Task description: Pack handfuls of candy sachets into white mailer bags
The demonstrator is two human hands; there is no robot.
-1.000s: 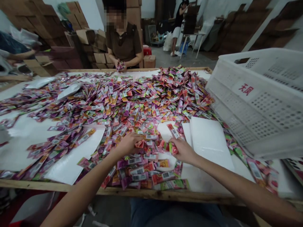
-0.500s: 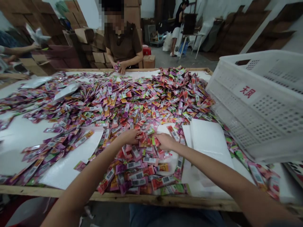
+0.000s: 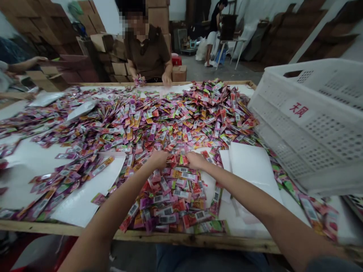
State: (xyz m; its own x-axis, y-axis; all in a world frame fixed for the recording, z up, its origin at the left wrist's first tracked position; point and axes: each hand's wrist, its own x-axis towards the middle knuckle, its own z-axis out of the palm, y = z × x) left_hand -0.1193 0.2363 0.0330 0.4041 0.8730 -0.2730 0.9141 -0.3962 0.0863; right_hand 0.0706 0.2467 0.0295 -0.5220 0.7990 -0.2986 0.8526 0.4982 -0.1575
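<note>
The left hand (image 3: 159, 159) and the right hand (image 3: 196, 160) are holding a sachet bundle (image 3: 177, 159) between them, over the loose sachets (image 3: 170, 124) at the near middle of the counter (image 3: 22, 166). The fingers of both hands are gripping the bundle, one hand at each end; this opposed hold is probably keeping the sachets together and aligned. The fingertips are partly hidden, so the number gripped cannot be told. The loose sachets are spreading across the counter, presumably within reach from both sides. Count: one white crate (image 3: 312, 124) is standing at the right; two pale pouches (image 3: 82, 109) are lying at the far left; one co-worker (image 3: 149, 49) opposite is holding a handful (image 3: 140, 80); the loose sachets are exceeding reliable counting.
</note>
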